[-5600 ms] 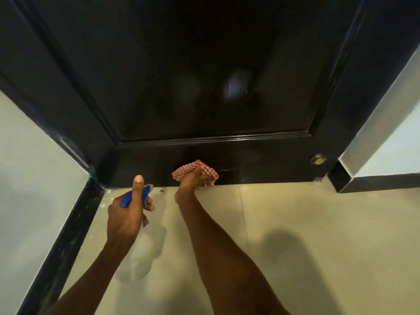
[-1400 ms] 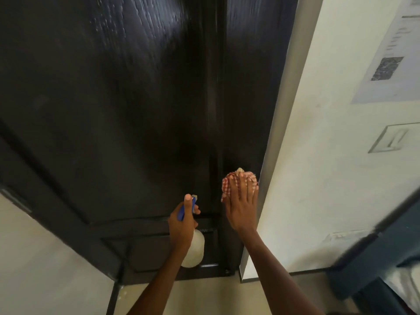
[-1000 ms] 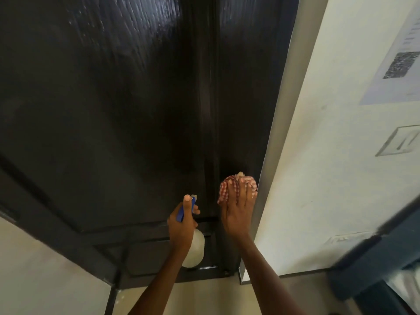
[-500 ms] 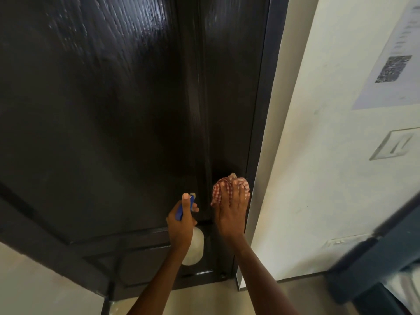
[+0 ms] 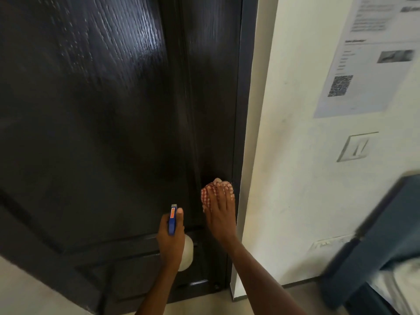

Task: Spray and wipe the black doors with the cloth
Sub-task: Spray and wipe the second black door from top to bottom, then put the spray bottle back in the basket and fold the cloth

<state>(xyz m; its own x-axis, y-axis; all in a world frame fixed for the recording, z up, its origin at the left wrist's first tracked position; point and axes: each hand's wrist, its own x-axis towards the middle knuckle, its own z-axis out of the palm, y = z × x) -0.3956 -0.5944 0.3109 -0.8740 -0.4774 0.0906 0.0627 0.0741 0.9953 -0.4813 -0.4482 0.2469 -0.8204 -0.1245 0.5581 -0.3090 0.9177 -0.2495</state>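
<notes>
A glossy black door [image 5: 109,114] fills the left and middle of the view, with wet streaks on its upper panel. My right hand [image 5: 221,214] presses a red-and-white checked cloth [image 5: 210,189] flat against the door's right stile, close to the black frame [image 5: 242,110]. My left hand [image 5: 171,237] grips a spray bottle [image 5: 172,221] with a blue head and a pale body, held just left of the cloth with its nozzle toward the door.
A white wall [image 5: 295,155] runs to the right of the frame, with a paper notice [image 5: 363,60] and a switch plate [image 5: 355,147] on it. A dark blue piece of furniture [image 5: 375,242] stands at the lower right. Pale floor [image 5: 204,308] shows below.
Since 5.6 s ago I have risen from the door's bottom rail to its right stile. In the last second my right hand and cloth have stayed on the stile, sliding slightly; the bottle hand barely moved.
</notes>
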